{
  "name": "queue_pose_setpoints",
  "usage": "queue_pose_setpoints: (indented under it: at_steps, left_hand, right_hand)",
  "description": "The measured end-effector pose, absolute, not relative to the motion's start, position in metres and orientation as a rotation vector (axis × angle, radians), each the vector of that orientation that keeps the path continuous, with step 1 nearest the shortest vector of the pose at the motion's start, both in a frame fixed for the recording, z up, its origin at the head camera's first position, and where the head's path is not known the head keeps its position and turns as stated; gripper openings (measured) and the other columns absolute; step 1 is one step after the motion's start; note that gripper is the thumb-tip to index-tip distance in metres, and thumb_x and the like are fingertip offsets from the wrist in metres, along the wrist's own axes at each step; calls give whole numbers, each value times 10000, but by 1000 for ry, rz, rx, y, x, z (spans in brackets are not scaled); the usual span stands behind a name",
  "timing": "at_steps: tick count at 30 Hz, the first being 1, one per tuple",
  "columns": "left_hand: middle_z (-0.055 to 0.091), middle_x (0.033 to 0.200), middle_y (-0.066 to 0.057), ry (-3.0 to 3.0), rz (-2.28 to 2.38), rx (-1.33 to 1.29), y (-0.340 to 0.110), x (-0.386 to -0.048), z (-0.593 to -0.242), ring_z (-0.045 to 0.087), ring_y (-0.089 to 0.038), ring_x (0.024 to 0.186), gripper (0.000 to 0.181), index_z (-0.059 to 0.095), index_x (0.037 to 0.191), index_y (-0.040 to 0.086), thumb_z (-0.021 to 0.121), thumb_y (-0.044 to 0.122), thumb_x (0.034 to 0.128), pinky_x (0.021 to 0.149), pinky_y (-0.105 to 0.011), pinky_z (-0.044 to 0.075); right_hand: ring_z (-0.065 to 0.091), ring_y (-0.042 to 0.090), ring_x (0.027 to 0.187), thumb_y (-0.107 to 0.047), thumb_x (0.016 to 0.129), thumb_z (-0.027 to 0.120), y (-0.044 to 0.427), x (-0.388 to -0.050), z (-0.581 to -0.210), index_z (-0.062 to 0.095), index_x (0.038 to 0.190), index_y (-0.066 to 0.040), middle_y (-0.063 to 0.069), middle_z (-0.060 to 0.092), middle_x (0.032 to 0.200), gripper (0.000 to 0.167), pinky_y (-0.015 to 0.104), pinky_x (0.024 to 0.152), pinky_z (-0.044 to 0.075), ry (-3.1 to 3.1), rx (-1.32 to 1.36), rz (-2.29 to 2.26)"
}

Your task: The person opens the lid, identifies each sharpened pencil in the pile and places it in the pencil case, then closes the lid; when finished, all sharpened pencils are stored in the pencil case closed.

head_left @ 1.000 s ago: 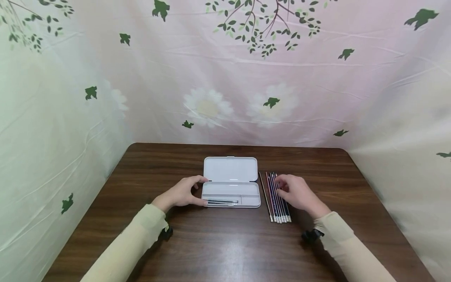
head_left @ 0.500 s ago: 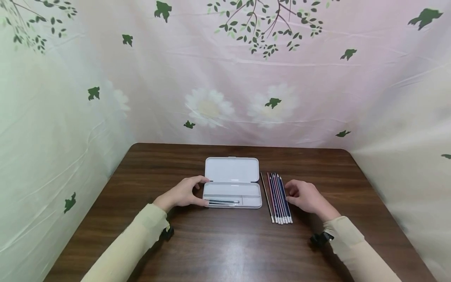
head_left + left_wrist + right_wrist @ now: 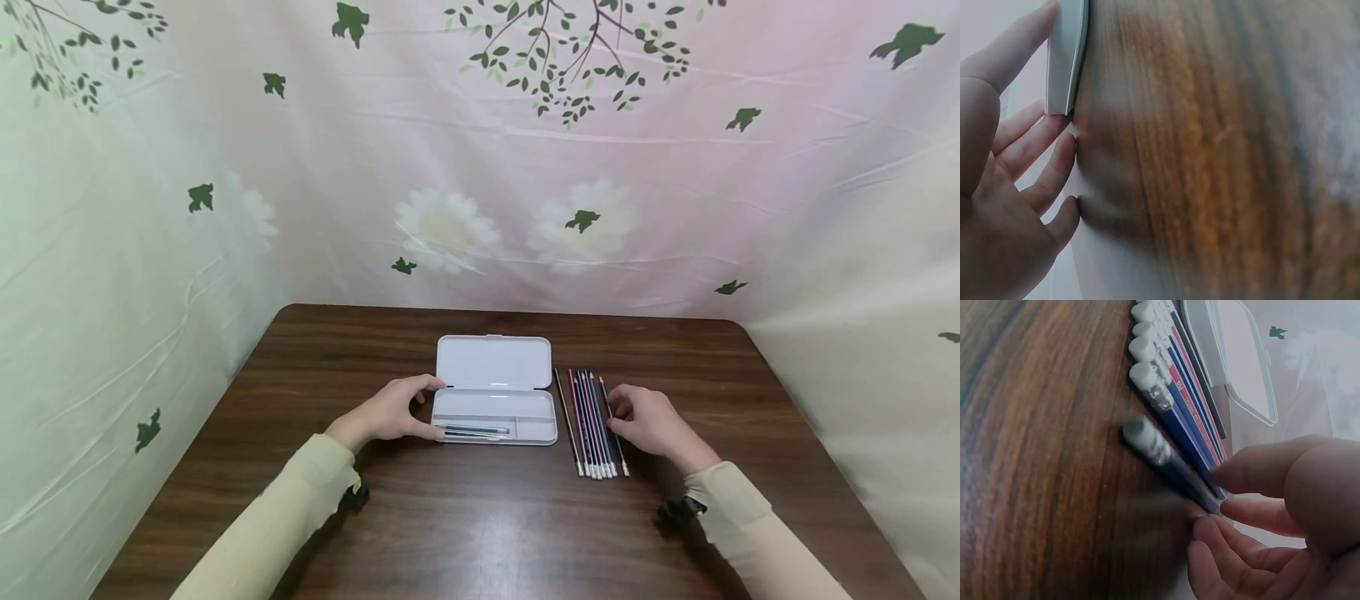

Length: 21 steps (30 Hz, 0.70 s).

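Note:
A white pencil case (image 3: 495, 403) lies with its lid raised; a few thin dark sticks (image 3: 476, 431) rest in its front compartment. The left hand (image 3: 392, 408) holds the case's left end between thumb and fingers, also visible in the left wrist view, where the thumb lies on the case edge (image 3: 1065, 62). To the right of the case is a row of several pencils (image 3: 591, 425), white erasers toward the near side. The right hand (image 3: 651, 419) pinches the rightmost pencil (image 3: 619, 450), which stands slightly apart from the row; the right wrist view shows this pencil (image 3: 1175, 472) at the fingertips.
A brown wooden table (image 3: 465, 533) carries everything. Behind it and at both sides hangs a pale cloth (image 3: 495, 167) with leaves and flowers. A single pencil (image 3: 567, 423) lies between the case and the row.
The right hand first moved right from over the pencils to beside them. Since then one pencil has shifted slightly right, away from the row, at its fingers. The left hand has stayed on the case.

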<state>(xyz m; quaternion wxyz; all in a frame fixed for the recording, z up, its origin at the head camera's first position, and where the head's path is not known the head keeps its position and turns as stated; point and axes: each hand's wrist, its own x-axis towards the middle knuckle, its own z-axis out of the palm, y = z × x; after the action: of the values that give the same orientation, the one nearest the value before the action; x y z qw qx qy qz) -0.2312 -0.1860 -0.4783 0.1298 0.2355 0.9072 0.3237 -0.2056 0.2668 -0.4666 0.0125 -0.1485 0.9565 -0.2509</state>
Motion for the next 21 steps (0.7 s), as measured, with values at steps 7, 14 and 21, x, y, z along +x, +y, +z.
queue_pose_setpoints:
  at_steps: [7, 14, 21]
  left_hand:
    - [626, 1348, 4, 2632, 956, 681, -186, -231, -479, 573, -213, 1140, 799, 585, 1446, 177, 922, 478, 787, 980, -435, 496]
    - [618, 1371, 12, 2631, 943, 665, -186, -232, -479, 573, -209, 1153, 804, 580, 1454, 194, 929, 465, 782, 997, -424, 492]
    - [615, 1374, 19, 2628, 951, 668, -186, -232, -482, 570, -200, 1157, 808, 577, 1458, 201, 924, 482, 784, 997, -415, 489]
  right_hand:
    - [676, 236, 801, -18, 831, 792, 269, -206, -466, 666, 1135, 38, 84, 710, 875, 335, 450, 706, 561, 2957, -408, -769]
    - [670, 245, 793, 14, 811, 771, 272, -206, -466, 660, 1138, 62, 94, 709, 871, 349, 443, 695, 556, 2976, -393, -750]
    - [688, 260, 833, 9, 826, 751, 275, -207, -463, 688, 1116, 52, 103, 724, 896, 300, 454, 733, 558, 3004, -374, -758]
